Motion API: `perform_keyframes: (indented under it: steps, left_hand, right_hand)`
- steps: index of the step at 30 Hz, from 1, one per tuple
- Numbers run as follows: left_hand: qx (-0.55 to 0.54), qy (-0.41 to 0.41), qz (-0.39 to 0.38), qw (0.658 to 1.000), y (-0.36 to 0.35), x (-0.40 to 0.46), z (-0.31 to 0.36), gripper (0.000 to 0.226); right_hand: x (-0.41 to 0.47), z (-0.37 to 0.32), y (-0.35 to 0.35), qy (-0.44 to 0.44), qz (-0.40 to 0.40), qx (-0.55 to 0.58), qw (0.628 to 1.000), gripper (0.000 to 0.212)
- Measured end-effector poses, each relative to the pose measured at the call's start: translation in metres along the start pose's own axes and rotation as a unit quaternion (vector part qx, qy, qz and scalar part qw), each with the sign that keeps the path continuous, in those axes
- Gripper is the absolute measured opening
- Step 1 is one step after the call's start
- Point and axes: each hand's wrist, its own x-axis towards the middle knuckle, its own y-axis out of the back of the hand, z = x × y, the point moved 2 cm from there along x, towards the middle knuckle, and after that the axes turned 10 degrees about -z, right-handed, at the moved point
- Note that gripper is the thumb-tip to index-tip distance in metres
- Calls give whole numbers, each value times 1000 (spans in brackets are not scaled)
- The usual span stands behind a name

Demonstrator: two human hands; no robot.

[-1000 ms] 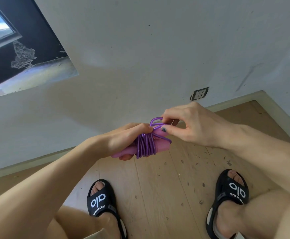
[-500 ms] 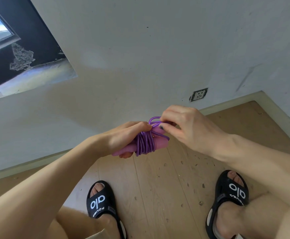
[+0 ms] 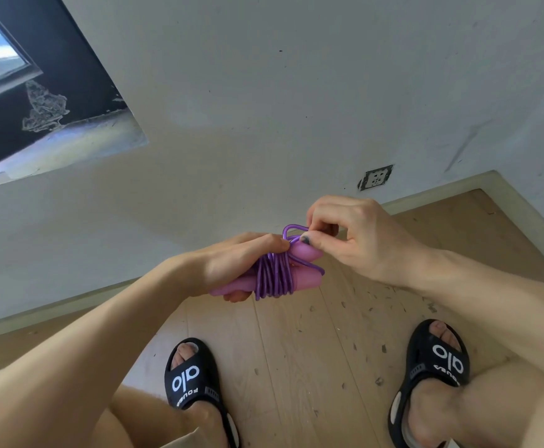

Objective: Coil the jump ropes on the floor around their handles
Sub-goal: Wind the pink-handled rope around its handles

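— What writing is being shown?

— White lettering reading "alo" is being displayed across the strap of each black rubber slide sandal (image 3: 196, 379), with smaller white letters below it that cannot be made out with certainty. The second sandal (image 3: 432, 367) is being worn at the near right, on the pale wooden plank floor (image 3: 296, 350).

— And where is the rope being kept?

— The pink plastic handles (image 3: 303, 266) are being held together in mid-air above the floor, wrapped by the glossy purple cord (image 3: 274, 276). The left hand (image 3: 232, 263) is being curled around the bundle's left end. A cord loop at the far end is being pinched by the right hand (image 3: 354, 234), between thumb and fingertips.

— What is being changed since half a second ago?

— The loop is being drawn up slightly, and the right hand is being raised a little. A white wall socket (image 3: 375, 177) is being seen on the far wall.
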Motion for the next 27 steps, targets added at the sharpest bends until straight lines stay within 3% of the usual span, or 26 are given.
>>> perform_keyframes:
  steps: [7,13,27]
  left_hand:
    - [16,4,4,1000,2,-1,2,51]
    - [-40,3,-20,999,-1,0,11,57]
    - [3,5,-5,1000,4,0,13,49]
  right_hand:
    - [2,3,-2,-83,39,136,986,18]
    - [7,0,8,-107,51,196,973,17]
    - [12,11,5,-129,25,243,961,12]
